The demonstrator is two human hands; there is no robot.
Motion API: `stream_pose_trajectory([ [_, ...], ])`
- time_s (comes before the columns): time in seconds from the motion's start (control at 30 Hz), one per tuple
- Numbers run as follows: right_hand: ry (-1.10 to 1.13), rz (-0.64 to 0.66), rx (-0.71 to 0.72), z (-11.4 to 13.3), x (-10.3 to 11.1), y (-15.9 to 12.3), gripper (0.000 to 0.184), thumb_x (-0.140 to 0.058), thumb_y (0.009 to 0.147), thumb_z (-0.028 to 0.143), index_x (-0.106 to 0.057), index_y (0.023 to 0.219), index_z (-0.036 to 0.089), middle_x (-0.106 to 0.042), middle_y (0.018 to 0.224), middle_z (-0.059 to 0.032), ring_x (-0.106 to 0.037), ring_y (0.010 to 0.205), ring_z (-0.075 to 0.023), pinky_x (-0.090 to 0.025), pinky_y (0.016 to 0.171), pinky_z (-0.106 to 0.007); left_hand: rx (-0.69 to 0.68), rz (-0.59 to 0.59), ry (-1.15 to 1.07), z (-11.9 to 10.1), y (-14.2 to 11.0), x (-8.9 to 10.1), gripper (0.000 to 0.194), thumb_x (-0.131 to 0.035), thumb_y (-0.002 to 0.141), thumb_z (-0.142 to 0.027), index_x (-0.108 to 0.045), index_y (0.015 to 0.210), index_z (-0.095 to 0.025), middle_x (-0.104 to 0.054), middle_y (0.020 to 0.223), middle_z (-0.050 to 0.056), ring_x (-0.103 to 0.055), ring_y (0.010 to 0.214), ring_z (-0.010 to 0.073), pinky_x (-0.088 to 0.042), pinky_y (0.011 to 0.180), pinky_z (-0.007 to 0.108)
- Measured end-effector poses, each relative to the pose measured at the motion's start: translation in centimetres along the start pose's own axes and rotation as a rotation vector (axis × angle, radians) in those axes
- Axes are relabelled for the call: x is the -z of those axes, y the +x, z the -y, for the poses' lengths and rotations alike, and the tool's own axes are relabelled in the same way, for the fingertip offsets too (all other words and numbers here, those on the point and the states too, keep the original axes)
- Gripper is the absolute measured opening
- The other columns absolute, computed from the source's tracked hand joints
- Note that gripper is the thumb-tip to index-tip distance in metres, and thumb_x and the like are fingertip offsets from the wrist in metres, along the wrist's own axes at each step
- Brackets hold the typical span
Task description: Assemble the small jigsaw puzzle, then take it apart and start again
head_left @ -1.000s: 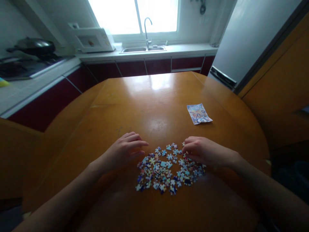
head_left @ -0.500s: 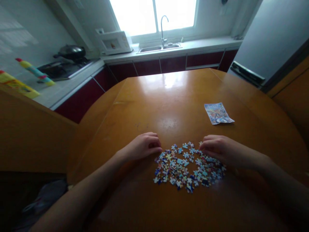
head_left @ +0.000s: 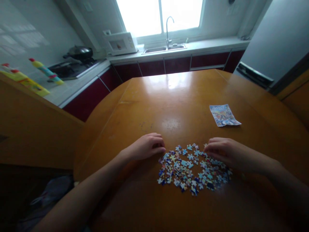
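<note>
A loose pile of small jigsaw puzzle pieces lies on the wooden table, mostly in pale blue, white, yellow and dark blue. My left hand rests at the pile's left edge with its fingers curled in, and nothing shows in it. Over the pile's upper right edge is my right hand, fingers bent and drawn together. A pale piece shows beside its fingertips; whether they grip anything is hidden.
A creased printed picture sheet lies beyond my right hand. Past the table are a sink, a microwave, a stove with a dark pan and yellow bottles. A fridge stands at the right.
The whole view has shifted slightly, so everything appears a little further right. Both hands hold nearly the same places against the pile, and the pieces look unmoved.
</note>
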State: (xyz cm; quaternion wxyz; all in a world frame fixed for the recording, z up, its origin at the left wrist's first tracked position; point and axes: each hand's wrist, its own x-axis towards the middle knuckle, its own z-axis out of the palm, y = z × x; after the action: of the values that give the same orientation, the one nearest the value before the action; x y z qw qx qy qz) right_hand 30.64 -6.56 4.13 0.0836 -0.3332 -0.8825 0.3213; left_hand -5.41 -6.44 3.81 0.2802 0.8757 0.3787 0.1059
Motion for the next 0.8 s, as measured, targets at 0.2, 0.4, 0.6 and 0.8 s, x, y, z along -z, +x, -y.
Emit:
stream_pose_trajectory([
  [0.2,0.0,-0.007,-0.002,0.0,0.0,-0.1,0.022,-0.052,0.1,0.031,-0.073,0.1,0.023,-0.068,0.093,-0.0049,-0.063,0.082,-0.0157,-0.046,0.073,-0.026,-0.014,-0.06,0.027,0.3,0.4,-1.0,0.023,-0.066,0.093,-0.037,-0.067,0.083,-0.017,-0.06,0.081,0.002,-0.055,0.077,0.014,-0.043,0.069,0.026],
  [0.4,0.014,0.001,0.004,0.2,0.1,0.0,0.022,-0.052,0.099,0.03,-0.073,0.1,0.023,-0.068,0.092,-0.0054,-0.063,0.081,-0.0162,-0.047,0.073,-0.027,-0.211,-0.126,0.013,0.8,0.6,-2.1,0.018,-0.057,0.1,-0.026,-0.075,0.099,-0.023,-0.064,0.094,0.005,-0.058,0.088,0.0148,-0.046,0.083,0.029],
  [0.6,0.002,-0.003,-0.002,0.3,0.2,0.0,0.024,-0.051,0.1,0.031,-0.073,0.1,0.022,-0.068,0.092,-0.006,-0.063,0.082,-0.0168,-0.047,0.073,-0.027,-0.241,-0.148,0.038,1.4,0.7,-2.1,0.021,-0.057,0.099,-0.025,-0.078,0.099,-0.029,-0.064,0.092,0.005,-0.057,0.085,0.0143,-0.047,0.08,0.028],
  [0.8,0.008,0.012,-0.007,0.3,0.2,0.0,0.023,-0.051,0.1,0.03,-0.073,0.103,0.023,-0.068,0.095,-0.006,-0.063,0.084,-0.017,-0.048,0.075,-0.028,-0.189,-0.104,-0.044,1.1,0.8,-2.0,0.027,-0.051,0.101,-0.024,-0.078,0.103,-0.028,-0.064,0.097,0.007,-0.059,0.09,0.0158,-0.05,0.083,0.03],
])
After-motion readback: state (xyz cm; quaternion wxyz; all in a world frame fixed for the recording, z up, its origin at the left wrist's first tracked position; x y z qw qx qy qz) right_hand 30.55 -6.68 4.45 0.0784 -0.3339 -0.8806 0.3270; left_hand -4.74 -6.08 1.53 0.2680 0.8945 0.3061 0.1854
